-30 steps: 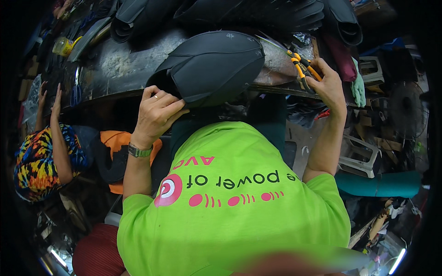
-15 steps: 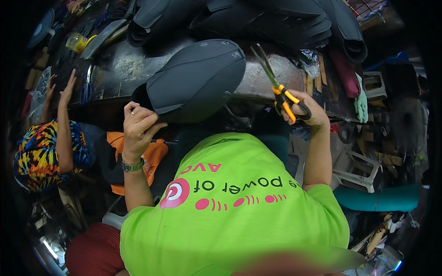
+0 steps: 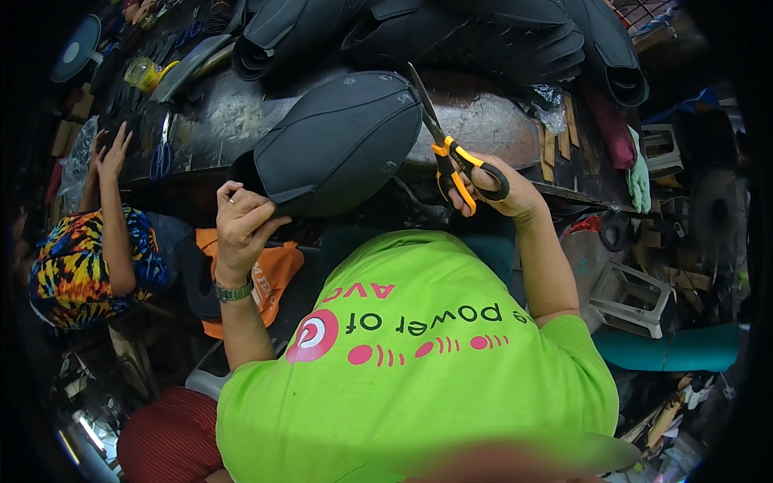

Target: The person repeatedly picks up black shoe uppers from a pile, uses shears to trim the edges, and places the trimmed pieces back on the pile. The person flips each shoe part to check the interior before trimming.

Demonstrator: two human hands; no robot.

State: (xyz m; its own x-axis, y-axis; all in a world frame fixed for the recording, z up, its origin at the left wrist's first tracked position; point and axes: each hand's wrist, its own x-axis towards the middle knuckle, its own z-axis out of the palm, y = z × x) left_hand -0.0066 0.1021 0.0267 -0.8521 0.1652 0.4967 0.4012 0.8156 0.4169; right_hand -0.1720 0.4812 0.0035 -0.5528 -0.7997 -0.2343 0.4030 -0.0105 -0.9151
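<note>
A black stitched shoe upper [image 3: 338, 137] with pale chalk-like marks is held up over the near edge of the workbench [image 3: 233, 105]. My left hand [image 3: 243, 225] pinches it at its open end, thumb below and fingers on top. The rounded end points to the right. My right hand [image 3: 501, 189] has its fingers through the handles of orange-and-black scissors [image 3: 444, 149]. The scissors' blades point up and left, right beside the upper's rounded edge. Whether they touch that edge I cannot tell.
Several more black uppers [image 3: 483, 40] are piled along the back of the bench. At left are blue-handled scissors [image 3: 163, 154], a yellow jar [image 3: 145, 74] and another person's raised hands [image 3: 113, 154]. Wooden strips [image 3: 548, 149] and a pale green glove [image 3: 638, 173] are at right.
The scissors have moved left from open air to the upper's rounded end, and their handles have turned. My left hand keeps its hold on the upper.
</note>
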